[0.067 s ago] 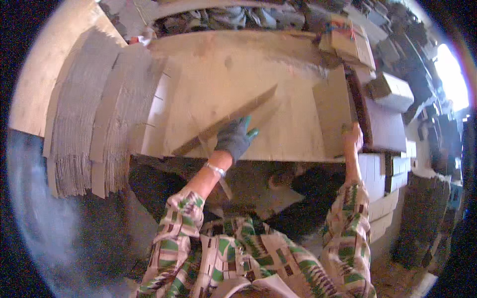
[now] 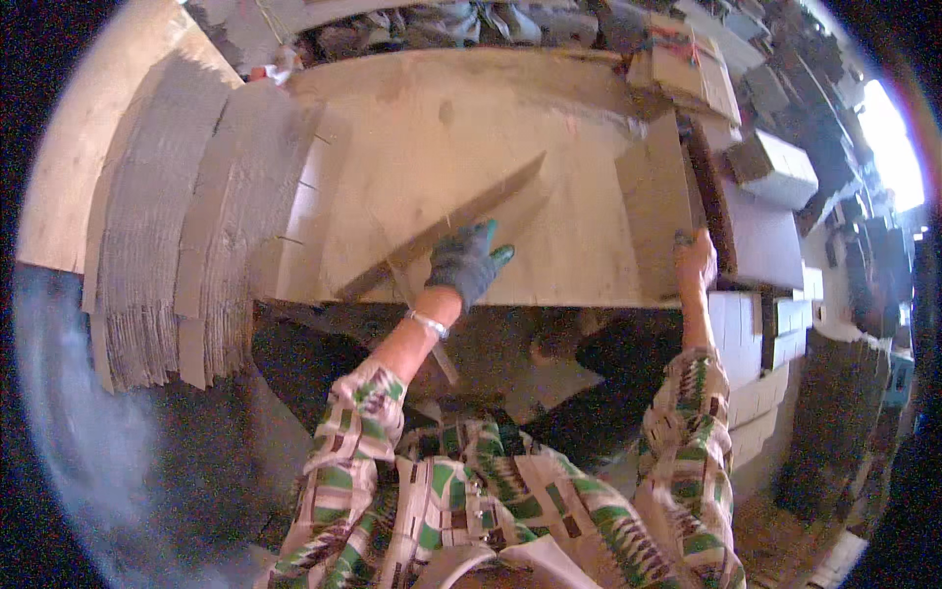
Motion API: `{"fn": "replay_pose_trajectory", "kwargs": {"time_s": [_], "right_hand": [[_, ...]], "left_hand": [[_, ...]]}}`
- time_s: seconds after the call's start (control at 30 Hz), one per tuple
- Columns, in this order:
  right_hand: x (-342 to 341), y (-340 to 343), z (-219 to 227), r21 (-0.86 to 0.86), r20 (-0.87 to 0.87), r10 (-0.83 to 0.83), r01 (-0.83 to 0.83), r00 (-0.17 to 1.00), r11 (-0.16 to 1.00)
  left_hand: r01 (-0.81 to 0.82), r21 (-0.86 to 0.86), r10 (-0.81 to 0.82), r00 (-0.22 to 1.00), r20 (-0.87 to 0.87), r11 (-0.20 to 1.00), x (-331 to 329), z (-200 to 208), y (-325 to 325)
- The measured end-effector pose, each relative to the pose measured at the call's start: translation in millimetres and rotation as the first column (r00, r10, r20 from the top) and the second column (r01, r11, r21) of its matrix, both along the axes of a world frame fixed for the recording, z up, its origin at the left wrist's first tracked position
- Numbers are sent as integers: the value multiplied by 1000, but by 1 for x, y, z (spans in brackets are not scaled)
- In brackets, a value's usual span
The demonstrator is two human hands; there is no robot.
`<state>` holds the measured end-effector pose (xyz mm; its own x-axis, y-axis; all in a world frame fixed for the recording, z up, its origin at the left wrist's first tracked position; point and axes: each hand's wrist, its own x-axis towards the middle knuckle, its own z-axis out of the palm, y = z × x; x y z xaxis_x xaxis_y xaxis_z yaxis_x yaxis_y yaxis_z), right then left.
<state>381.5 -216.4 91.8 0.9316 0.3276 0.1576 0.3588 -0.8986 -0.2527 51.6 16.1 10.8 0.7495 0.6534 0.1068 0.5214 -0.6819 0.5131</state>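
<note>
Left hand (image 2: pixel 469 263), in a grey-green glove, lies palm down on the flat cardboard sheet (image 2: pixel 491 167) on the bench, fingers spread and pressing near the sheet's near edge; it looks set there to pin the sheet so a raised flap (image 2: pixel 446 231) stays creased up. The flap is a long narrow strip standing tilted on edge, its long axis running on a diagonal from near-left to far-right, the far end pointing toward the upper right of the bench, the near end close to the bench's front edge. The gloved fingers touch the flap's near side about midway along, so the palm seems to act as a stop for the fold. Right hand (image 2: pixel 695 260), bare, is at the sheet's right side, curled over the edge of the upright side panel (image 2: pixel 653 201); fingers look closed on that edge, though the grip itself is partly hidden, so how tight I cannot tell. Holding the right edge probably keeps the sheet square and stops it sliding. The sheet covers most of the bench, right in front of the person, between both hands. To the left, a fanned stack of flat blanks (image 2: pixel 167 245) leans by the bench, within reach. At right, white boxes (image 2: pixel 775 167) are piled well apart from the hands.
</note>
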Motion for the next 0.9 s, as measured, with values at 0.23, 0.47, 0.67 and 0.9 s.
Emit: {"fn": "replay_pose_trajectory", "kwargs": {"time_s": [0.23, 0.47, 0.67, 0.9], "right_hand": [[-116, 63, -11, 463, 103, 557, -536, 824, 706], [-162, 98, -21, 143, -141, 622, -606, 770, 782], [-167, 102, -42, 119, -92, 656, -646, 749, 754], [-167, 84, -45, 220, -44, 676, -653, 735, 725]], "left_hand": [[91, -45, -100, 963, -252, 995, 28, -24, 4], [136, -8, -132, 943, -304, 991, 33, -13, -5], [107, -49, -116, 960, -256, 993, 29, -4, -9], [5, -71, -5, 1000, -7, 997, 35, -6, -3]]}}
